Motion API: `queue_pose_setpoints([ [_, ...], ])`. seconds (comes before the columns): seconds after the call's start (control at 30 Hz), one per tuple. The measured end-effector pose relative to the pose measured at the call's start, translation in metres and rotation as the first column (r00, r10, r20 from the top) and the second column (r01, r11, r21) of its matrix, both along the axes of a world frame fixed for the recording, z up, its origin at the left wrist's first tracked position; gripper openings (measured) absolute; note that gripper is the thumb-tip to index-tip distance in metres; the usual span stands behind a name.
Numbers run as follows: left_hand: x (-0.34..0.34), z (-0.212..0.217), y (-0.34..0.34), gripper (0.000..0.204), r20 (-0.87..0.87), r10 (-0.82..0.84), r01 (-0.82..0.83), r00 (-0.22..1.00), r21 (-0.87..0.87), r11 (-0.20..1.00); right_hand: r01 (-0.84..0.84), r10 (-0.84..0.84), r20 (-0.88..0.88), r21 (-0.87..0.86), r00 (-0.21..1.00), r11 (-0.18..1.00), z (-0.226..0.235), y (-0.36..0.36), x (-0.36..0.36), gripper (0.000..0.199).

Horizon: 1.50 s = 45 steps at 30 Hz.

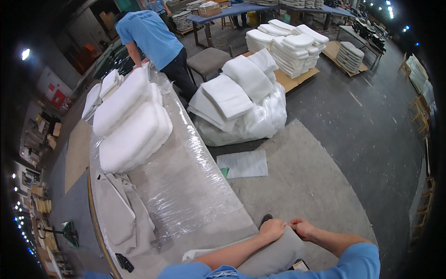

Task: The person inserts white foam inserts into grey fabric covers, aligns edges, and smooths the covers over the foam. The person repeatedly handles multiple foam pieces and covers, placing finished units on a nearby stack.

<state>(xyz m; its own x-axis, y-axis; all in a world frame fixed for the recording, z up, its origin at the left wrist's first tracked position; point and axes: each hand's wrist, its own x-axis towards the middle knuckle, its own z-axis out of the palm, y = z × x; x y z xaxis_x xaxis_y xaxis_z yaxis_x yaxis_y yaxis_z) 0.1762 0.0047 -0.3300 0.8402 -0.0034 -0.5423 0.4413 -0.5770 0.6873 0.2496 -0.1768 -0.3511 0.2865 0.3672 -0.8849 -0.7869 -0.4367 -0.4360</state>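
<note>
A grey fabric cushion cover (pixel 274 255), plumped out with rounded corners, lies against my body at the lower edge. My left hand (pixel 272 229) is closed on its far edge, with the fingertips pinched together. Beside it, my right hand (pixel 303 229) pinches at the same corner, its fingertips close to those of the left. Whatever small part sits between the fingertips is too small to tell. A strip of white lining (pixel 193 254) shows left of my left forearm. The dark tip of a shoe (pixel 265 218) appears just past my left hand.
A plastic-covered table (pixel 186 186) on the left carries white cushion pads (pixel 132 135), flat grey covers (pixel 121 216) and a black tool (pixel 124 262). A bagged stack of white padding (pixel 241 121) stands beyond. A co-worker in blue (pixel 151 37) leans over the table's far end.
</note>
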Motion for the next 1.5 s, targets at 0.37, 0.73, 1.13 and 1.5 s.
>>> queue_pose_setpoints([
  [0.37,0.009,-0.016,0.017,0.049,-0.053,0.034,-0.035,0.998,-0.004,0.999,0.087,-0.027,-0.24,0.243,0.97,0.966,-0.009,0.004,0.023,0.011],
  [0.73,0.013,-0.019,0.012,0.046,-0.03,-0.015,0.016,0.999,0.024,1.0,0.055,-0.056,0.013,0.04,0.998,0.998,-0.015,0.014,0.008,0.009],
  [1.13,0.001,-0.075,0.011,0.043,-0.082,-0.043,0.048,0.996,0.056,0.997,-0.171,0.171,-0.107,0.009,0.98,0.985,-0.056,0.011,-0.018,0.03],
  [1.5,0.018,-0.036,0.024,0.043,-0.181,-0.184,0.212,0.966,0.15,0.966,0.424,-0.339,-0.469,0.086,0.816,0.902,-0.049,0.027,-0.049,0.02],
])
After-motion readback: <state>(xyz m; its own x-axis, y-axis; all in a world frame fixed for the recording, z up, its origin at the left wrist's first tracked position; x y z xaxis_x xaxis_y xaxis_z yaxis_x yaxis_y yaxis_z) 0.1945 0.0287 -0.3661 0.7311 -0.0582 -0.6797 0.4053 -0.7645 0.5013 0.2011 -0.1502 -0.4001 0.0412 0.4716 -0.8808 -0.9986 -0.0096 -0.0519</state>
